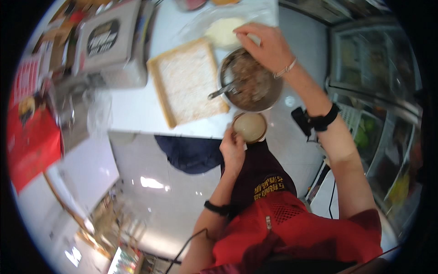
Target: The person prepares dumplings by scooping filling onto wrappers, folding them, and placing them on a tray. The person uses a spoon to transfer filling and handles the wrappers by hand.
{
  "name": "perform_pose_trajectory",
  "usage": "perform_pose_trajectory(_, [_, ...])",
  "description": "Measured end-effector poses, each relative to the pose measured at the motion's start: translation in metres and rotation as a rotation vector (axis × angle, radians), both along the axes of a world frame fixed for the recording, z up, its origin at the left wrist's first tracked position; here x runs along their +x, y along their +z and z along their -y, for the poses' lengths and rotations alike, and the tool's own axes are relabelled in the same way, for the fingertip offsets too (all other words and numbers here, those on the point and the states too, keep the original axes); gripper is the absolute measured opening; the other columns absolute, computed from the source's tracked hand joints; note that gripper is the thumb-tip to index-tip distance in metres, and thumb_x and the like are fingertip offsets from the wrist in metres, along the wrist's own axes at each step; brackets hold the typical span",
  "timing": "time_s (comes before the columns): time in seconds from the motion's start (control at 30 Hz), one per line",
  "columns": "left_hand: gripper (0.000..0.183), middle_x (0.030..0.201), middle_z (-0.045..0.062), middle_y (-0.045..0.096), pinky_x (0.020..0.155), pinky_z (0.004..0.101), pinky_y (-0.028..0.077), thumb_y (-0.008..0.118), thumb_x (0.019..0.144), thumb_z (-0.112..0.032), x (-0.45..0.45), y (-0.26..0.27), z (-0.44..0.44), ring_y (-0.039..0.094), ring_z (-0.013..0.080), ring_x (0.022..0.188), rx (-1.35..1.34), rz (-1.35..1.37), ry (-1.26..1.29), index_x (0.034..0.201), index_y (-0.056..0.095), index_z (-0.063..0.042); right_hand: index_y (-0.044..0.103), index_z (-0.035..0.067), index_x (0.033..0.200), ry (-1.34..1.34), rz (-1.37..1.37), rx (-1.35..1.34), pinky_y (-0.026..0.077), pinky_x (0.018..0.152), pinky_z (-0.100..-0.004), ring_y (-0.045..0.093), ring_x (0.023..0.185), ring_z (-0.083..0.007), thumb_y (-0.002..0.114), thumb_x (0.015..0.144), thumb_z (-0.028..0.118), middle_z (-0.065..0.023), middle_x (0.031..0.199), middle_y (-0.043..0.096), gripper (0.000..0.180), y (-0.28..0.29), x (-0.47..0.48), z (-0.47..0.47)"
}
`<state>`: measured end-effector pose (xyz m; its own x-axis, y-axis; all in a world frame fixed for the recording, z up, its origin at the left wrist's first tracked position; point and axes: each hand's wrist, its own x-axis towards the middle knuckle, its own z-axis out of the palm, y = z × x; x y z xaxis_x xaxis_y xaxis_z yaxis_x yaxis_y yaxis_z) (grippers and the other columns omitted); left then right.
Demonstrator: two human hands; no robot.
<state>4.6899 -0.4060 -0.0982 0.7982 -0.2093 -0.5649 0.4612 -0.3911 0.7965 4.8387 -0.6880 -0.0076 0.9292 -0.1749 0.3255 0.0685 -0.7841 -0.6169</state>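
Observation:
At the table's near edge, my left hand (233, 150) grips the side of a small brown-rimmed bowl (249, 127). A smooth, pale round surface fills that bowl; I cannot tell what it is. My right hand (268, 44) is over the far rim of a metal mixing bowl (279, 94). Its thumb and fingertips come close together beside a pale mound of dough (224, 32); whether they pinch anything is unclear. Brown minced filling (251, 84) lies in the metal bowl, with a metal-handled utensil (220, 92) leaning on its left rim.
Left of the metal bowl lies a flour-dusted square board or tray (188, 82) with raised yellow edges. Clear plastic film (195, 25) is around the dough. A boxed package (106, 44) and a red bag (34, 140) are at left. Glass-fronted cabinets (373, 58) are at right.

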Motion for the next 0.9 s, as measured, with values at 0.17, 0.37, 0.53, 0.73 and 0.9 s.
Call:
perform_pose_trajectory(0.17, [0.025,0.095,0.026,0.069,0.076,0.0407,0.055,0.063,0.096,-0.009,-0.001,-0.002,-0.003,0.071,0.0356,0.087,0.015,0.085,0.038,0.118,0.06,0.004,0.069,0.002,0.086,0.155,-0.346,-0.299,0.054,0.079,-0.0492,0.067,0.086,-0.0419,0.059,0.083,0.015,-0.023,0.092,0.069,0.016,-0.062,0.087,-0.015])
perform_pose_trajectory(0.37, [0.026,0.089,0.009,0.07,0.068,0.0288,0.056,0.056,0.104,-0.018,-0.019,0.005,-0.039,0.068,0.0153,0.077,0.085,-0.086,0.136,0.115,0.065,0.003,0.062,0.009,0.121,0.002,-0.304,-0.541,0.053,0.087,-0.0461,0.065,0.103,-0.037,0.075,0.082,0.023,-0.0158,0.107,0.067,0.043,-0.127,0.111,0.028])
perform_pose_trajectory(0.53, [0.024,0.088,0.01,0.07,0.068,0.0287,0.056,0.055,0.104,-0.015,-0.029,0.003,-0.042,0.068,0.0153,0.073,0.06,-0.095,0.214,0.114,0.065,0.004,0.062,0.012,0.119,0.022,-0.307,-0.444,0.053,0.082,-0.0462,0.066,0.096,-0.0361,0.077,0.08,0.023,-0.0144,0.102,0.066,0.043,-0.141,0.114,0.042])
perform_pose_trajectory(0.73, [0.024,0.09,0.013,0.071,0.069,0.0296,0.056,0.056,0.102,-0.013,-0.017,-0.007,-0.038,0.069,0.0168,0.075,0.061,0.032,0.108,0.116,0.065,0.005,0.065,0.013,0.113,-0.016,-0.247,-0.398,0.054,0.078,-0.0471,0.066,0.09,-0.0347,0.071,0.082,0.016,-0.0138,0.095,0.067,0.032,-0.135,0.108,0.031])
perform_pose_trajectory(0.9, [0.024,0.086,0.017,0.072,0.071,0.0329,0.057,0.056,0.102,-0.015,0.002,-0.013,-0.048,0.072,0.021,0.075,0.049,-0.019,0.081,0.114,0.066,0.004,0.067,0.014,0.115,-0.24,-0.306,-0.306,0.054,0.082,-0.0487,0.067,0.091,-0.0378,0.067,0.085,0.019,-0.0155,0.091,0.069,0.03,-0.127,0.1,0.014])
